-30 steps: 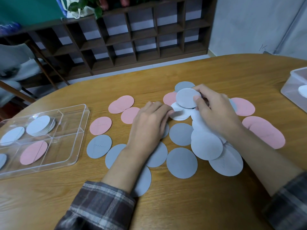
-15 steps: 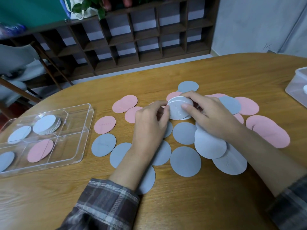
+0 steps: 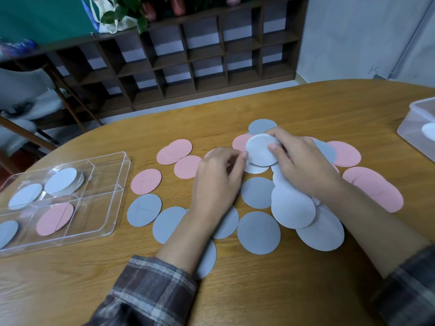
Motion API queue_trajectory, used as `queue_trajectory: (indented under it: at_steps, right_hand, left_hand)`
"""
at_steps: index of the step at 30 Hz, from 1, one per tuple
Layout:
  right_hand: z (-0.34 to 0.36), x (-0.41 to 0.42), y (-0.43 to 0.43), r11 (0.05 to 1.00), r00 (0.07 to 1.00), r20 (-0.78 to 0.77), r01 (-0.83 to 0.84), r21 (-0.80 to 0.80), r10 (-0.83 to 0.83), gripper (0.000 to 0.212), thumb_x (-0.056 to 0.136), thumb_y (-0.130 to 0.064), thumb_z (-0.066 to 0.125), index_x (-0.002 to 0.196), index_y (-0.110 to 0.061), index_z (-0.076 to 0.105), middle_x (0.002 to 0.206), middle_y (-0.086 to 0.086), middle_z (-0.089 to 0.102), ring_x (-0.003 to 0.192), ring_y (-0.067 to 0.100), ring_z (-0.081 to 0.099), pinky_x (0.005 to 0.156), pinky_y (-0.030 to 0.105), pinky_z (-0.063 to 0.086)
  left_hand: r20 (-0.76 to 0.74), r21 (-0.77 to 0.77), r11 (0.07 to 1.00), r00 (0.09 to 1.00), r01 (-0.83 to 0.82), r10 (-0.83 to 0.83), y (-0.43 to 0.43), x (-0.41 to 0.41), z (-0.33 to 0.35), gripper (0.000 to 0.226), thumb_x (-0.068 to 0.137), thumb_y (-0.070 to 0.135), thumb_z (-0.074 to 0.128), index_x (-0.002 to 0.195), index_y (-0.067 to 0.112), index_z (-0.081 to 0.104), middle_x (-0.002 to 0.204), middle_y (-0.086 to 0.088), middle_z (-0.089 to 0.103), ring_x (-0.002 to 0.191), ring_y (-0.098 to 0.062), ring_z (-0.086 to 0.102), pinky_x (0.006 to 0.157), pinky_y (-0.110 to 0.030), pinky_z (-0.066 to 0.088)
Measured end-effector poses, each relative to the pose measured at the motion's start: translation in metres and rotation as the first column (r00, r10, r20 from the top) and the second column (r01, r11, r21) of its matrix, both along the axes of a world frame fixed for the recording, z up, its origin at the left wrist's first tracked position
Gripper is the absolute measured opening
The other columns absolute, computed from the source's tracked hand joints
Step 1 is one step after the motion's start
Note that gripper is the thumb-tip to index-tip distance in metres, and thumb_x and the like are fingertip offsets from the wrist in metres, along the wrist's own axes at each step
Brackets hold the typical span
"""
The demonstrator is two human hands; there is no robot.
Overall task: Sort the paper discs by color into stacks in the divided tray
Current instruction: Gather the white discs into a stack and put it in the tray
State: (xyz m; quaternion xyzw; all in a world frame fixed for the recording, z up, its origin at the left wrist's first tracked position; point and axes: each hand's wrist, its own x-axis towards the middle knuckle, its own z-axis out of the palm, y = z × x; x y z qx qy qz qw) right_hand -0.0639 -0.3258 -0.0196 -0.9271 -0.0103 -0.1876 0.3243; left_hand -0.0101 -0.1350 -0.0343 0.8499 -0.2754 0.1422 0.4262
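Observation:
Pink, grey and pale white paper discs lie scattered over the wooden table. My right hand (image 3: 299, 161) pinches a small stack of white discs (image 3: 260, 151), lifted just off the pile. My left hand (image 3: 219, 180) has curled fingers whose tips touch the left edge of that stack. Another white disc (image 3: 255, 168) lies under it. Grey discs (image 3: 258, 232) and larger pale discs (image 3: 293, 207) lie in front of my hands. The clear divided tray (image 3: 107, 203) sits at the left, holding a white stack (image 3: 62, 181), a pink disc (image 3: 55, 218) and pale discs in other compartments.
Pink discs (image 3: 146, 181) lie between the tray and my left hand, and more pink discs (image 3: 376, 189) lie at the right. A clear plastic box (image 3: 416, 128) stands at the table's right edge. A dark wooden shelf unit (image 3: 188, 57) and a chair stand beyond the table.
My right hand has gathered white discs into a small stack and lifted it slightly. My left hand has moved its fingertips up to the stack's left edge.

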Motion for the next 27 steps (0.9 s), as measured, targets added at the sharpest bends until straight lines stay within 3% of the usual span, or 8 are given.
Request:
queue_trajectory:
  at_steps: [3, 6, 12, 19, 24, 27]
  right_hand:
    - [-0.003, 0.003, -0.009, 0.99, 0.992, 0.028, 0.123, 0.071, -0.125, 0.021, 0.106, -0.016, 0.043, 0.122, -0.016, 0.057, 0.088, 0.01, 0.067, 0.086, 0.031, 0.058, 0.077, 0.046, 0.044]
    - [-0.004, 0.004, -0.011, 0.981, 0.984, 0.03, 0.173, 0.083, -0.176, 0.023, 0.106, -0.015, 0.043, 0.124, -0.015, 0.057, 0.096, 0.009, 0.069, 0.091, 0.03, 0.058, 0.078, 0.043, 0.043]
    - [-0.005, 0.004, -0.008, 0.982, 0.984, 0.008, 0.179, 0.064, -0.18, 0.024, 0.106, -0.018, 0.042, 0.124, -0.017, 0.057, 0.094, 0.008, 0.068, 0.089, 0.028, 0.058, 0.076, 0.043, 0.047]
    - [-0.005, 0.004, -0.005, 0.984, 0.985, -0.005, 0.171, 0.052, -0.171, 0.023, 0.107, -0.018, 0.043, 0.125, -0.017, 0.057, 0.092, 0.006, 0.065, 0.086, 0.024, 0.057, 0.071, 0.036, 0.042]
    - [-0.003, 0.002, -0.003, 0.983, 0.987, 0.028, 0.158, 0.089, -0.161, 0.023, 0.106, -0.015, 0.044, 0.123, -0.015, 0.059, 0.088, 0.001, 0.063, 0.082, 0.021, 0.054, 0.067, 0.032, 0.032]
    - [-0.002, 0.002, -0.002, 0.982, 0.987, 0.025, 0.157, 0.104, -0.161, 0.023, 0.106, -0.016, 0.044, 0.123, -0.016, 0.059, 0.092, 0.0, 0.063, 0.083, 0.019, 0.054, 0.066, 0.03, 0.031]
  left_hand:
    - [-0.002, 0.262, 0.946, 0.981, 0.19, -0.196, -0.003, 0.005, -0.006, 0.034, 0.101, 0.034, 0.064, 0.13, 0.018, 0.07, 0.145, 0.0, 0.063, 0.136, -0.014, 0.053, 0.115, -0.036, 0.041]
    - [-0.04, 0.442, 0.859, 0.963, 0.258, -0.268, -0.004, 0.001, -0.009, 0.05, 0.102, 0.046, 0.058, 0.147, 0.023, 0.057, 0.158, 0.004, 0.05, 0.151, -0.016, 0.038, 0.12, -0.044, 0.036]
    - [0.044, 0.398, 0.917, 0.998, 0.033, -0.055, 0.002, -0.002, -0.004, 0.037, 0.097, 0.047, 0.066, 0.125, 0.023, 0.069, 0.125, 0.008, 0.067, 0.115, -0.02, 0.062, 0.09, -0.045, 0.053]
    - [0.039, 0.37, 0.928, 0.999, -0.043, 0.031, 0.004, 0.0, -0.001, 0.04, 0.092, 0.052, 0.071, 0.118, 0.022, 0.073, 0.114, 0.006, 0.07, 0.103, -0.023, 0.065, 0.084, -0.044, 0.053]
    - [0.136, 0.37, 0.928, 0.991, -0.053, 0.002, 0.006, 0.0, -0.001, 0.032, 0.101, 0.045, 0.055, 0.093, 0.019, 0.071, 0.087, 0.005, 0.067, 0.081, -0.025, 0.063, 0.065, -0.042, 0.051]
    - [0.235, 0.295, 0.95, 0.971, -0.105, 0.035, 0.01, 0.002, 0.001, 0.034, 0.105, 0.034, 0.048, 0.088, 0.013, 0.069, 0.081, 0.0, 0.066, 0.078, -0.028, 0.06, 0.063, -0.041, 0.047]
